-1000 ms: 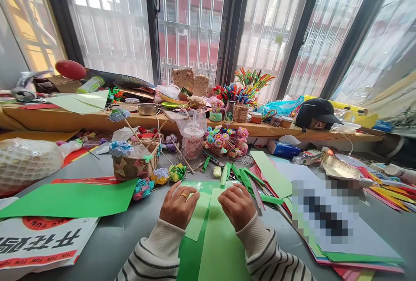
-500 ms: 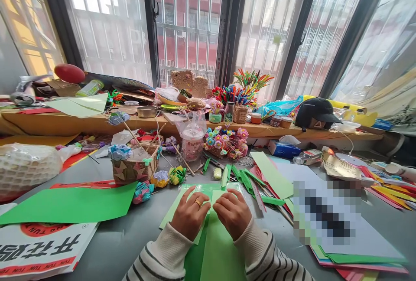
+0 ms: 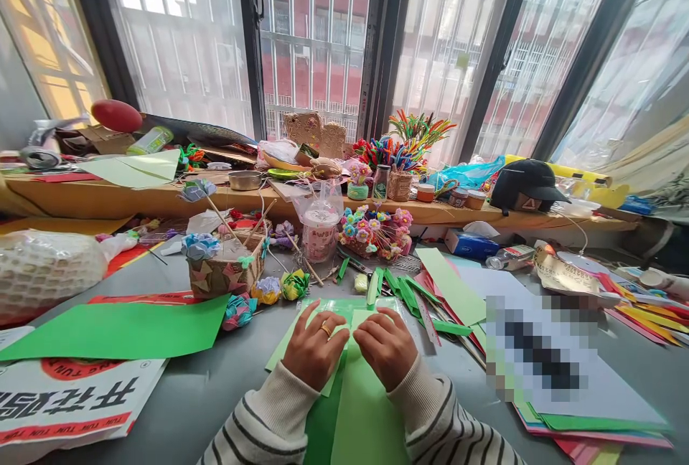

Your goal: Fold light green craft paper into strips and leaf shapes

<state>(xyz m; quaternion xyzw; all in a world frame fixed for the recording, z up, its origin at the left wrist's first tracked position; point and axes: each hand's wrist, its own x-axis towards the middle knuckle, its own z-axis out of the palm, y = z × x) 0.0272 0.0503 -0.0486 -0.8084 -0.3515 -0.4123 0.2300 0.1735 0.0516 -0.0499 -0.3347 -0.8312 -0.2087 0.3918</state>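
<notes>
A sheet of light green paper (image 3: 367, 418) lies lengthwise before me, over a darker green sheet (image 3: 321, 436). My left hand (image 3: 316, 344), a ring on one finger, is closed with its curled fingertips at the paper's left edge near the far end. Close beside it, my right hand (image 3: 387, 346) pinches the same paper from the right. The thumbs and the paper between the fingertips are mostly hidden. Another light green piece (image 3: 280, 350) sticks out under my left hand.
Folded green strips (image 3: 412, 300) and a ruler (image 3: 429, 325) lie beyond my right hand. A paper stack (image 3: 608, 386) is on the right, a green sheet (image 3: 129, 329) on the left. Behind stand a basket (image 3: 229, 275), paper flowers (image 3: 295, 284) and a lidded cup (image 3: 320, 232).
My hands stay almost in place on the light green paper, with only a slight shift of the fingers. The view has tilted a little.
</notes>
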